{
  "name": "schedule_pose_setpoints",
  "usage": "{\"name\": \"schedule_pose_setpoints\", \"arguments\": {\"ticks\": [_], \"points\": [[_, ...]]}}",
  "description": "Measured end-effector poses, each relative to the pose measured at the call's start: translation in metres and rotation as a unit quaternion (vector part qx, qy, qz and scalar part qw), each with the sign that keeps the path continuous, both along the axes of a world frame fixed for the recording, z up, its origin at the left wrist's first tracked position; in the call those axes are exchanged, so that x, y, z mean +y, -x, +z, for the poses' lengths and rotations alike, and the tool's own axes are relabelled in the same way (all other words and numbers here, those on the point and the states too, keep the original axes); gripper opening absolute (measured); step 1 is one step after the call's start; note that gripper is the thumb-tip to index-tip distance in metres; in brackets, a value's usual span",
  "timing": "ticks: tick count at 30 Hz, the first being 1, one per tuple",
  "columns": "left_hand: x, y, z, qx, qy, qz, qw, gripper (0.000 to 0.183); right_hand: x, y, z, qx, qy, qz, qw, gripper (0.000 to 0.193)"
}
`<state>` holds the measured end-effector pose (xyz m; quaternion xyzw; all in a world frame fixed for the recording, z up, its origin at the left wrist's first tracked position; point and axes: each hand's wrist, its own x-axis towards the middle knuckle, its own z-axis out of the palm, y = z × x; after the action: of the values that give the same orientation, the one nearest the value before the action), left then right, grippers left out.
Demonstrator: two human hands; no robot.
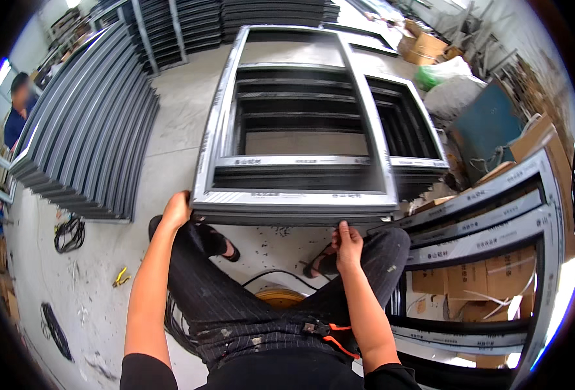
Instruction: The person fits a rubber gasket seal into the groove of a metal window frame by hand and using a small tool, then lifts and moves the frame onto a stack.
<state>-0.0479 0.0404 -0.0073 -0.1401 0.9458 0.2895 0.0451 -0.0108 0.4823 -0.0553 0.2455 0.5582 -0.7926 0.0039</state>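
A large window frame (294, 198) of grey metal, with printed protective film on its faces, lies in front of my knees. It rests over other dark frames, and its outline is slightly blurred. My left hand (178, 209) is wrapped around its near left corner, the fingertips hidden beneath. My right hand (348, 246) is closed at the near edge, right of the middle, with the thumb uppermost. Its other fingers are curled under, and it appears to pinch the edge. Pliers with orange handles (339, 344) hang at my waist.
At left stands a tall row of grey frames (86, 123), with a person (20, 110) behind it. More frames (482, 240) lean at right beside cardboard boxes (469, 279). Yellow pliers (120, 277) and a coiled black cable (70, 234) lie on the floor. White sacks (453, 96) sit at the far right.
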Motion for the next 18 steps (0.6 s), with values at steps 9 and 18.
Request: {"name": "schedule_pose_setpoints", "arguments": {"ticks": [9, 18], "points": [[-0.012, -0.005, -0.033, 0.079, -0.058, 0.031, 0.995, 0.023, 0.016, -0.013, 0.046, -0.099, 0.063, 0.010, 0.993, 0.031], [0.005, -0.004, -0.010, -0.033, -0.358, 0.151, 0.921, 0.030, 0.004, -0.147, 0.137, 0.198, -0.631, 0.482, 0.575, 0.048]]}}
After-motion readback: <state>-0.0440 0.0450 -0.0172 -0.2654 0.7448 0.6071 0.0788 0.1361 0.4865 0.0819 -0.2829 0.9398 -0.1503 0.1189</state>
